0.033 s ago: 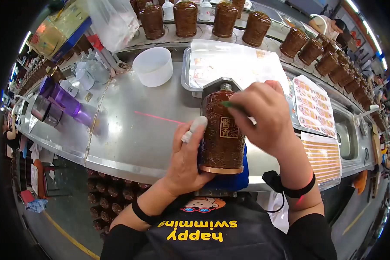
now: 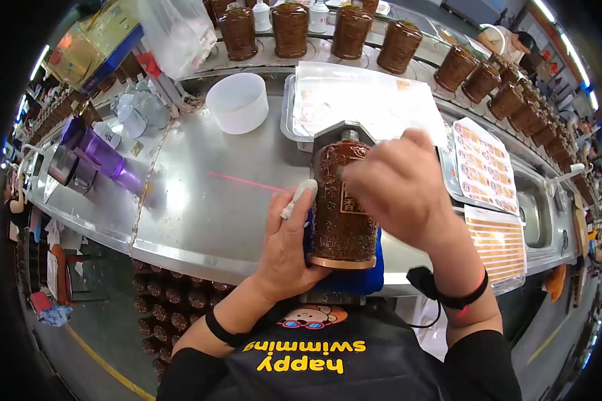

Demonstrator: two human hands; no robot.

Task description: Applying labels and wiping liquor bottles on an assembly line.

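Note:
A brown embossed bottle (image 2: 341,234) with a gold-framed label and a copper-coloured base band lies tilted in front of me, its neck pointing away. My left hand (image 2: 282,250) grips its left side and lower end; white covers sit on the fingertips. Over the bottle's upper right face is my right hand (image 2: 401,184), closed and smeared by motion. A small dark green tool sticks out of its fingers, mostly hidden now. Behind the bottle's neck stands a grey angled support (image 2: 324,137), and a blue cloth (image 2: 368,277) lies under its base.
A white tub (image 2: 237,103) and a tray of white sheets (image 2: 354,93) stand behind. Sticker sheets (image 2: 485,160) lie at right, near a sink (image 2: 535,220). Several brown bottles (image 2: 291,30) line the conveyor. A purple cup (image 2: 100,154) is at left. A person (image 2: 512,40) works far right.
My right hand has shifted slightly left and down across the bottle's face, covering more of the label and the green tool. My left hand stays in place on the bottle.

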